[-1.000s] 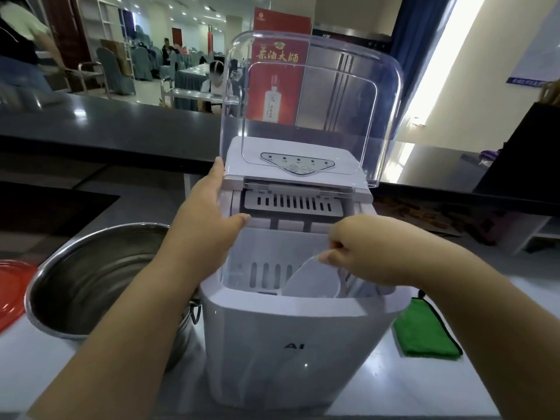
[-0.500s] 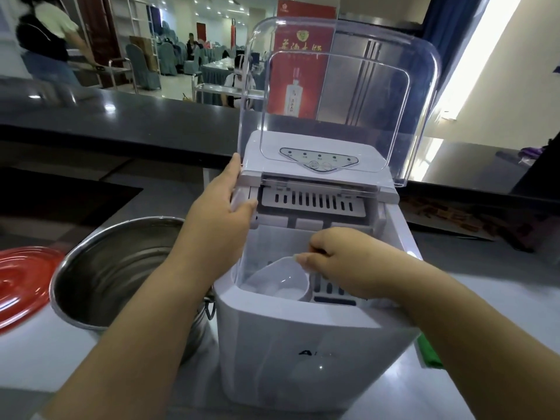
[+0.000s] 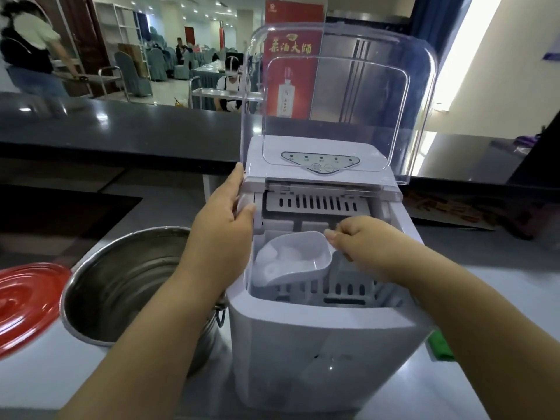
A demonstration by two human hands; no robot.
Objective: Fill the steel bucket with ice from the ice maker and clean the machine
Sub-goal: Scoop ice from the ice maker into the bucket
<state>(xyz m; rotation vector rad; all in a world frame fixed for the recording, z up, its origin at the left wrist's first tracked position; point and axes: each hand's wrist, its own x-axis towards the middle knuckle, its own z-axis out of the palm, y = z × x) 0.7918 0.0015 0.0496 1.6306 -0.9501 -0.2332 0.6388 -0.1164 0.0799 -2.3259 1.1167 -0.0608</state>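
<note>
Now right hand (image 3: 360, 247) grips scoop (image 3: 295, 257), mouth tilted down-left, holding ice.

Beyond my dark counter (image 3: 127, 128) I see a dining hall: covered chairs (image 3: 133, 74), white shelving (image 3: 121, 22), ceiling spotlights. Red poster (image 3: 292, 56) stands ahead. Blue curtain (image 3: 436, 16) at right; bright daylight beside it.

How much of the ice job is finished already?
Done: the ice maker's clear lid is up. In hand: the right hand grips a white scoop with ice in it, inside the ice maker; the left hand holds its left edge. Left: the steel bucket shows no ice, and the green cloth lies untouched.
</note>
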